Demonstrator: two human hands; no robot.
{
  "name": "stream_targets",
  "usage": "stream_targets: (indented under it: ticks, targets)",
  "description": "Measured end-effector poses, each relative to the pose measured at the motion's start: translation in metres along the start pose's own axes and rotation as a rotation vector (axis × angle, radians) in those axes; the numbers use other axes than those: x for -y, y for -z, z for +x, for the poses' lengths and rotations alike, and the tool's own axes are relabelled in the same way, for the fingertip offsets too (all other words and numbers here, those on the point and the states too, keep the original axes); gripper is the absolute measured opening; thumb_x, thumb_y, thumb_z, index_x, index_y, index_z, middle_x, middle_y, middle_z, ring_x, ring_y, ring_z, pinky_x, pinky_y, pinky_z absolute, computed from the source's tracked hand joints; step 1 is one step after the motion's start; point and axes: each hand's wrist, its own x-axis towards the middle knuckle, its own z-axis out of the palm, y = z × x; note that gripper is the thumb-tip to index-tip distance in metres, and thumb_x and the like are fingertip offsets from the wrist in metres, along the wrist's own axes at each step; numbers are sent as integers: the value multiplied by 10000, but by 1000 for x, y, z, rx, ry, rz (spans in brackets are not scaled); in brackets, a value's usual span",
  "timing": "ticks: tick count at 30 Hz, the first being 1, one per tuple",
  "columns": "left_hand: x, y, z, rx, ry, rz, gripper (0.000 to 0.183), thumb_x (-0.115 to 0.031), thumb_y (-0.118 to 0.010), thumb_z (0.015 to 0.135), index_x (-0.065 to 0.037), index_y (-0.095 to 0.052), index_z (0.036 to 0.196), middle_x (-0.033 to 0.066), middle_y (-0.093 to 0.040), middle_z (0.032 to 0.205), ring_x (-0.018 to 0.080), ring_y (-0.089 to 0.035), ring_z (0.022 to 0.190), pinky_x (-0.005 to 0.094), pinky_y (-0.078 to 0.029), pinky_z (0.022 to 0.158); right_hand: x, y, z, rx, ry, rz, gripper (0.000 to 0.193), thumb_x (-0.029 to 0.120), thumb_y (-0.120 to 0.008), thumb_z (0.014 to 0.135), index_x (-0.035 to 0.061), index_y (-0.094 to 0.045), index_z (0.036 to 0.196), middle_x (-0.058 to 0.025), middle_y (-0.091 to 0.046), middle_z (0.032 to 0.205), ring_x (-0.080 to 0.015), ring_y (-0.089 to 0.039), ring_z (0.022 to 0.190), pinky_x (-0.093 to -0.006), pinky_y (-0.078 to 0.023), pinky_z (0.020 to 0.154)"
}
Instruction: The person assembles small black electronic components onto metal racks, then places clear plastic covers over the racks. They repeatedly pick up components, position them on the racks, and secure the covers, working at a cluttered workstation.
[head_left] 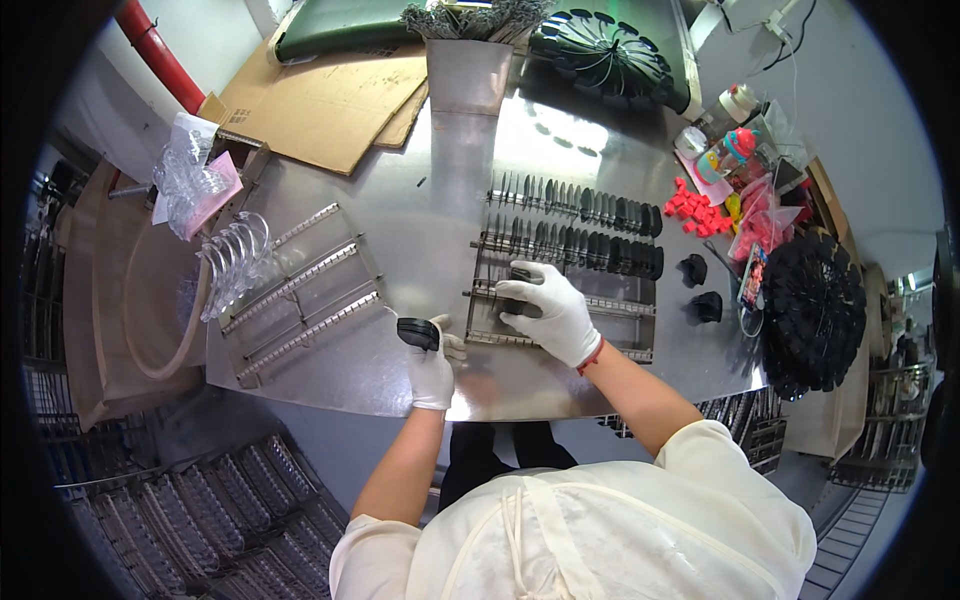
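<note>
In my left hand (432, 375), gloved in white, is a small stack of black rounded pieces (417, 333), with the fingers closed round it near the table's front edge. My right hand (555, 318), also gloved, reaches over a metal slotted rack (642, 308). Its fingers are bent, and a dark piece (520, 272) shows at the fingertips; the rest of that piece is hidden. On the rack's two far rows stand several thin metal pieces with black rounded ends (610, 250), lined up side by side. The nearer slotted bars hold no such pieces where they show.
A second slotted rack (300, 290) lies at left, beside clear plastic loops (235, 250). Cardboard (320, 105) and a metal bin of wires (468, 75) stand behind. At right are red blocks (700, 207), a bottle (728, 152), a phone (753, 277) and a round black bundle (815, 315).
</note>
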Motion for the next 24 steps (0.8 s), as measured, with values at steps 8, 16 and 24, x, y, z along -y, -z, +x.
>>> stream_targets:
  ticks: [8,16,24]
  targets:
    - [2,13,-6,-25,2,-41,420,-383,-559,1070,-11,-587,1262,64,-699,790,101,-614,629,219,-465,583,-30,36,-25,23,5,-92,538,126,-913,639,170,-753,1150,-143,-668,1330,-255,-705,915,-345,-588,821]
    - [-24,38,-29,-148,-61,76,335,-307,-566,1076,-6,-623,1211,64,-694,782,85,-592,610,208,-460,578,-43,72,-48,73,-59,-295,642,261,-846,734,194,-638,1338,-184,-640,1353,-344,-681,1063,-431,-531,885]
    - [-54,-20,-71,344,-24,219,306,-235,-544,1084,8,-647,1239,66,-715,848,95,-637,725,240,-499,660,-9,82,-48,300,-150,-562,726,480,-771,827,228,-545,1469,-183,-450,1536,-367,-427,1415,-606,-364,1119]
